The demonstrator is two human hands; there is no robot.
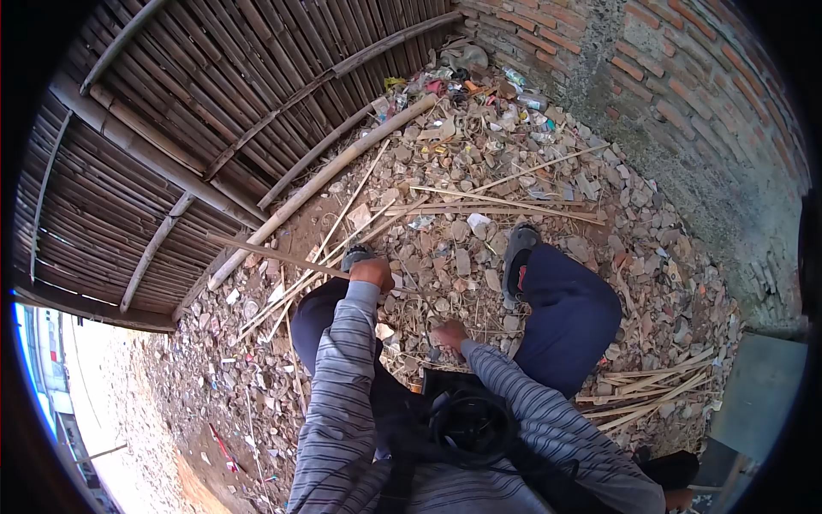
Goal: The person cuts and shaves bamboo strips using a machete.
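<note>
Left hand (pixel 372 274) is closed on a narrow strip (pixel 291 259), which extends across the pole (pixel 317 191). Right hand (pixel 449 334) is low over rubble (pixel 462 261); grip indeterminate. Apparent step: strip handling. Repositioning calls for steady support.

At centre-left of my head view, the left hand (pixel 372 274) grips a long strip (pixel 282 255); I can't tell what the right hand (pixel 449 334), near centre, holds. I see loose strips (pixel 651 390) on rubble (pixel 462 261) at lower right.
</note>
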